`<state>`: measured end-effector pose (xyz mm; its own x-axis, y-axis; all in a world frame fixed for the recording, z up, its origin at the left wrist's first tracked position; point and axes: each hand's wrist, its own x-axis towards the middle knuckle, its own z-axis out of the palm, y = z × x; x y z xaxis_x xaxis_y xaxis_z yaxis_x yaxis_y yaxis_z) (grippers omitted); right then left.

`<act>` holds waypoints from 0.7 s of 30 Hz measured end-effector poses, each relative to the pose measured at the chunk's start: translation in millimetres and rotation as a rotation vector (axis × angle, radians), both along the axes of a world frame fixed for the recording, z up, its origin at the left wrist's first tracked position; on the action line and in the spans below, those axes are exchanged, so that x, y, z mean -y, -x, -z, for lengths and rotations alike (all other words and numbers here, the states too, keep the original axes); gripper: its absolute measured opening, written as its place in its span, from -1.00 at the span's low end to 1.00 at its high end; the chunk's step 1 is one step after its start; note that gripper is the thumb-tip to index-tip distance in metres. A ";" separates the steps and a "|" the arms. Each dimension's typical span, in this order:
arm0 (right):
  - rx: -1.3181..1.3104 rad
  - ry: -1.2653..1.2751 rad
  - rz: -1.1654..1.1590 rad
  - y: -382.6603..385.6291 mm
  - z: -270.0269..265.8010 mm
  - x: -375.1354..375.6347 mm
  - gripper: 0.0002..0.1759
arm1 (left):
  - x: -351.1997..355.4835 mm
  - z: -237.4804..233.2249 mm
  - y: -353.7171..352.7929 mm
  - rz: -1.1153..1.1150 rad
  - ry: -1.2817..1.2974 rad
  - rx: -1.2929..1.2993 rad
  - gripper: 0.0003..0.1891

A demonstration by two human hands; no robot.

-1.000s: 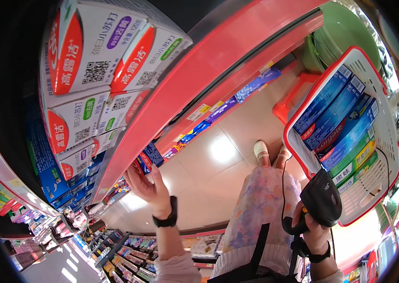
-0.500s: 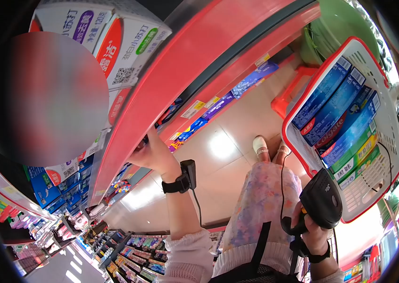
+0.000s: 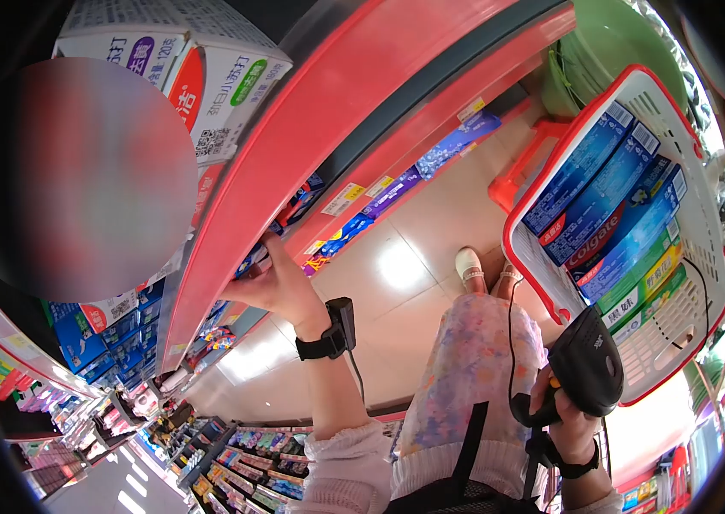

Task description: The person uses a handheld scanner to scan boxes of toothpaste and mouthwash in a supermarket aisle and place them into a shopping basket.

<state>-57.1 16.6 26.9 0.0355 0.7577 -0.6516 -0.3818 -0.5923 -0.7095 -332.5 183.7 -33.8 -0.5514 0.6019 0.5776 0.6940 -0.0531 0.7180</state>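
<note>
My left hand (image 3: 272, 281) reaches under the red edge (image 3: 294, 146) of a shelf, with a black strap and small device (image 3: 337, 328) on the wrist. Its thumb and forefinger curl about a small dark-blue and white packaged item (image 3: 253, 260), mostly hidden by the shelf edge and the fingers. On the right, my right hand (image 3: 570, 421) is wrapped round the handle of a black barcode scanner (image 3: 586, 364). Beside the scanner stands a white basket with a red rim (image 3: 536, 291), holding blue Colgate toothpaste boxes (image 3: 607, 231) and green toothpaste boxes (image 3: 641, 278).
White toothpaste cartons (image 3: 234, 94) stand on the upper shelf at top left, and blue boxes (image 3: 110, 338) lie further along. Price tags (image 3: 344, 199) line the lower shelf. A red stool (image 3: 506, 184) and green tubs (image 3: 624, 51) are near the basket. A cable (image 3: 512, 343) hangs by the scanner.
My left hand has shifted slightly, and more of its fingers and the blue-and-white item shows below the shelf edge. The right hand still grips the scanner; the view has moved a little.
</note>
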 end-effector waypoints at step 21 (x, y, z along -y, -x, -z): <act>-0.149 -0.088 0.264 -54.3 -12.1 22.9 -0.65 | 55.3 -25.2 -209.4 1.080 0.790 -0.324 -0.29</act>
<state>-2.8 -6.2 39.0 0.1472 0.7886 -0.5970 -0.6182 -0.3978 -0.6780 -123.1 128.4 -8.6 0.4885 0.8664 -0.1034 0.7098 -0.3256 0.6246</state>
